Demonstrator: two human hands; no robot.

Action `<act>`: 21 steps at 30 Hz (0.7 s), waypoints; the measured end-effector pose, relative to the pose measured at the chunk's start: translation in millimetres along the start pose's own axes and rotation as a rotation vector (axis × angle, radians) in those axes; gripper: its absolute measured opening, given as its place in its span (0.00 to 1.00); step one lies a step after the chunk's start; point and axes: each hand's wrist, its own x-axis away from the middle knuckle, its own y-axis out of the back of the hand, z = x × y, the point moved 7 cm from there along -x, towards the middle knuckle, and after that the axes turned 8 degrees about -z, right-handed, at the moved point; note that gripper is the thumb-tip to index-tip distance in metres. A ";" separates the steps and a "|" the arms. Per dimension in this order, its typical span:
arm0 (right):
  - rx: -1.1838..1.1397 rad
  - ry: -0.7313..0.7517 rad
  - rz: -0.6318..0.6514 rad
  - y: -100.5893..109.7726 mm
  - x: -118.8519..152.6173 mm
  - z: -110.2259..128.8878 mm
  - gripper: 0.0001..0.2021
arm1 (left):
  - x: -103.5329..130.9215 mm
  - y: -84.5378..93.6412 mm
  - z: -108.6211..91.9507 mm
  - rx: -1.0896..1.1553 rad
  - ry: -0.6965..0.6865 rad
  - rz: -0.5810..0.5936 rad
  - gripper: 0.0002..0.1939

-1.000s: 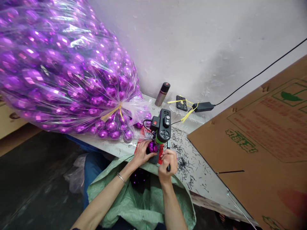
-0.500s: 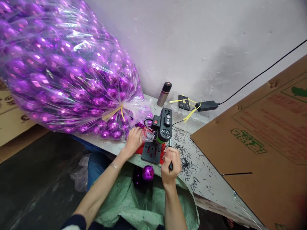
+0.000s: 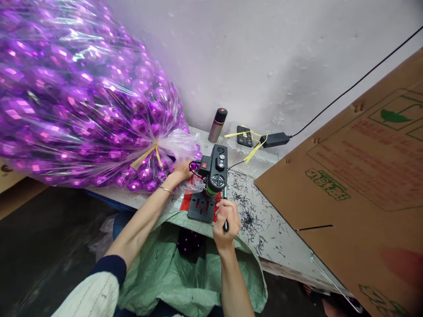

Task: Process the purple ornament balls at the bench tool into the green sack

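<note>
My right hand (image 3: 228, 220) is closed round a black handle (image 3: 226, 226) with a thin greyish shaft, just right of a small black machine (image 3: 218, 169) on a slotted base plate (image 3: 200, 208). Whether the shaft joins the machine, I cannot tell. My left hand (image 3: 182, 170) reaches behind the machine's left side, beside the gathered mouth of a big clear bag (image 3: 109, 101) of shiny purple faceted balls. Its fingertips are hidden among plastic and balls. Below the machine gapes a green woven sack (image 3: 158, 268), with dark purple balls (image 3: 191, 242) inside.
Short black scraps (image 3: 251, 207) litter the white table (image 3: 274, 246). Behind the machine are a dark-capped bottle (image 3: 217, 125), a black phone-like thing (image 3: 244, 136) and a black power adapter (image 3: 275, 140) with yellow ties. A large cardboard box (image 3: 346, 176) stands on the right.
The purple ball that was in the air over the sack's mouth is no longer seen there. My left hand has reached farther in beside the bag. My right hand keeps its hold on the handle.
</note>
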 end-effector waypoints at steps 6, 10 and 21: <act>0.003 0.004 0.009 0.4 -2.9 -0.1 0.13 | 60.7 44.2 -4.2 0.293 0.150 -0.047 0.30; 0.013 -0.001 0.012 0.7 -9.4 3.0 0.13 | 127.5 50.0 6.3 0.795 0.422 -0.077 0.35; 0.019 -0.116 0.037 0.2 -34.4 2.2 0.14 | 177.2 -18.4 -4.9 0.911 0.490 -0.063 0.38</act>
